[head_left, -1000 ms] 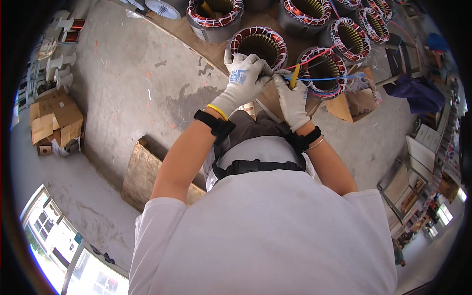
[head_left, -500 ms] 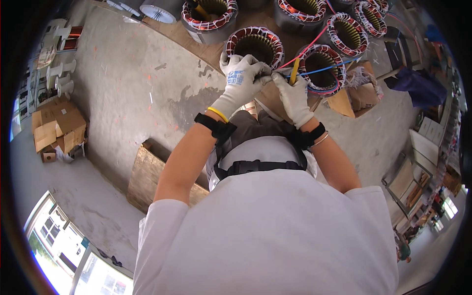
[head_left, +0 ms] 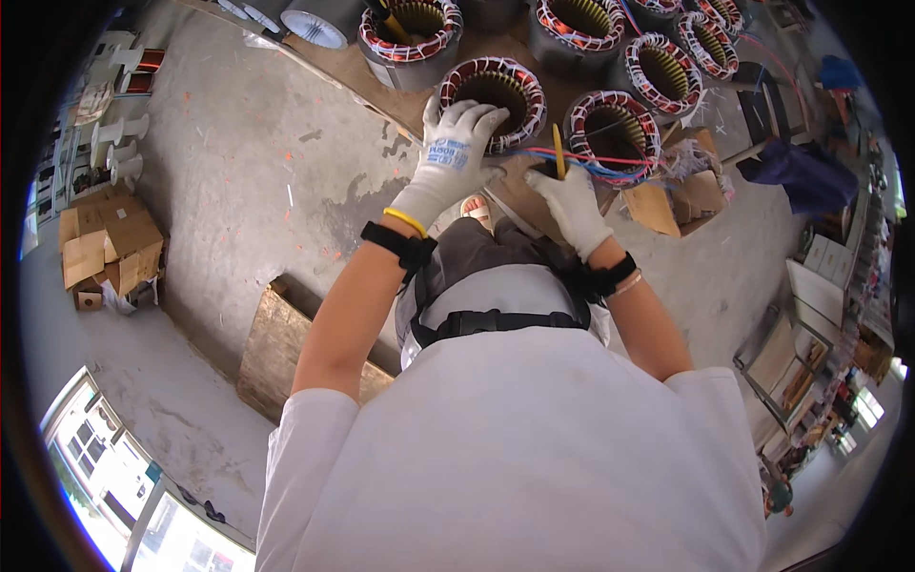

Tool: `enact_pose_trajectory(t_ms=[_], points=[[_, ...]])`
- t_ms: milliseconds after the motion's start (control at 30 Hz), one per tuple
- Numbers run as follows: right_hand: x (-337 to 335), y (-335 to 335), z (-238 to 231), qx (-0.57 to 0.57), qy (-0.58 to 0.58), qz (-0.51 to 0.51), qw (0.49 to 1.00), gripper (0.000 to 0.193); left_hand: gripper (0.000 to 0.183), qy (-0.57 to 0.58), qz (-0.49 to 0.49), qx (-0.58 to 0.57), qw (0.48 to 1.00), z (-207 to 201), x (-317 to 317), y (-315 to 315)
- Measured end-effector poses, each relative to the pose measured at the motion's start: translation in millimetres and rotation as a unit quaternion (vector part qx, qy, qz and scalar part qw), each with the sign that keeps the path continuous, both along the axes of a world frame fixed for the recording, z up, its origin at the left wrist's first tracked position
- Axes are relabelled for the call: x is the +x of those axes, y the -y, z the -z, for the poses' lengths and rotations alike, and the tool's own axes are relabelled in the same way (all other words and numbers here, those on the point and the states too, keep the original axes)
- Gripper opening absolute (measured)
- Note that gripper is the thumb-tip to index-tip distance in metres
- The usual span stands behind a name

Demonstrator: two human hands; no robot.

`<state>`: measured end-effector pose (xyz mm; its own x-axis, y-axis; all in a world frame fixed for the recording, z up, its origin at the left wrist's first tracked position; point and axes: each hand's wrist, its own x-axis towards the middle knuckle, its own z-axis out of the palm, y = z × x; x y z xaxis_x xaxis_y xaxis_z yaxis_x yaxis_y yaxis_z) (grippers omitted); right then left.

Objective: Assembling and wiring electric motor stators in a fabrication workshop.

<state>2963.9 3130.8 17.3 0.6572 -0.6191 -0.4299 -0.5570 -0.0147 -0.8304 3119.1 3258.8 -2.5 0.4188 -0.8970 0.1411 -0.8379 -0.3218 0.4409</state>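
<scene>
My left hand [head_left: 454,148], in a white knitted glove, lies with outstretched fingers on the near left rim of a motor stator [head_left: 522,76] with laced red-brown windings. It grips nothing visible; the thumb points right. My right hand [head_left: 578,202], gloved too, is closed around a yellow pointed stick-like tool [head_left: 559,153] that stands up from the fist. Blue and red lead wires [head_left: 610,172] run past the tool, along the near side of another stator [head_left: 652,129]. Whether the right fingers also touch these wires is hidden.
More stators [head_left: 405,48] stand behind and to the right on the brown board-topped surface [head_left: 329,62]. An open cardboard box [head_left: 701,195] with scraps sits at right, near dark blue cloth [head_left: 801,172]. Cartons [head_left: 114,243] and a wooden board [head_left: 272,348] are at left.
My hands have moved apart, the left flattening on the stator rim. The pink-red wire that stretched up to the right now lies low beside the blue ones. The tool stays in my right hand.
</scene>
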Motion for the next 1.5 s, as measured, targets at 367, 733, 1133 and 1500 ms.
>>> enact_pose_trajectory(t_ms=[367,733,1133,1500], points=[[4,7,20,-0.267,0.124,-0.136,0.946,0.019,0.044,0.043,-0.058,0.013,0.997,13,-11,9],[17,24,20,-0.434,0.186,-0.292,0.832,0.022,0.038,0.063,-0.027,-0.018,0.997,23,-6,3],[18,0,-12,-0.162,-0.071,-0.097,0.979,0.041,0.039,0.05,-0.023,-0.008,0.998,16,-5,0],[28,1,-1,-0.415,0.084,-0.251,0.87,0.013,0.035,0.047,-0.029,-0.078,0.995,27,-6,-1]])
